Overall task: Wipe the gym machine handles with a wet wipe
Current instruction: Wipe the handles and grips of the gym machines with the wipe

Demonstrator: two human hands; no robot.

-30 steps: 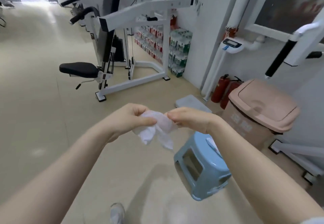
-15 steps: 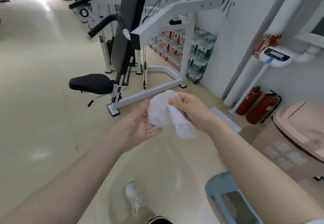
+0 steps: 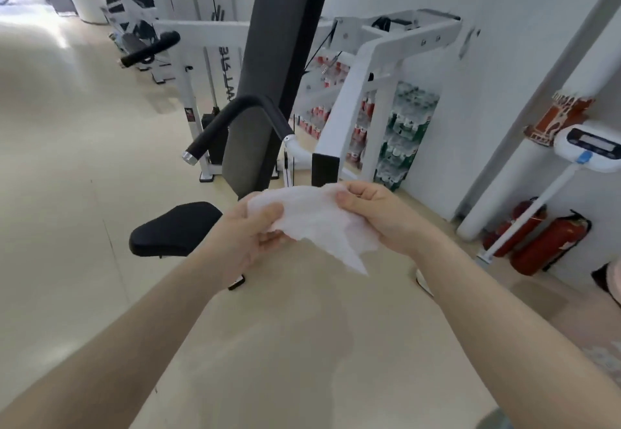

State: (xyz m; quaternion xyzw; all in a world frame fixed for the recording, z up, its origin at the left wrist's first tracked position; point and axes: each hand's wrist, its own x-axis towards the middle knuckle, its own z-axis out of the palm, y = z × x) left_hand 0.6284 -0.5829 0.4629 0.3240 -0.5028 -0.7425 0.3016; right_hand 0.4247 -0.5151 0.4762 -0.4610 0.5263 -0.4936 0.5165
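Here both hands [image 3: 242,240] [image 3: 379,217] pinch the wet wipe [image 3: 316,220], hiding fingertips.

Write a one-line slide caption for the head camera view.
Both hands, left hand and right hand, spread a wet wipe before a gym machine's black handle.

The wet wipe [image 3: 316,217] is stretched between the left hand [image 3: 245,237] on its left end and the right hand [image 3: 379,217] on its right end, above the floor [image 3: 67,193]. Just behind the hands stands the gym machine [image 3: 353,99], its seat [image 3: 174,227] left of the left hand and its near handle [image 3: 221,126] above the seat. Stacked drink packs [image 3: 403,133] sit behind the machine against the wall [image 3: 504,59]. Two fire extinguishers [image 3: 547,244] lie at the wall's foot to the right, beside a scale [image 3: 588,153].
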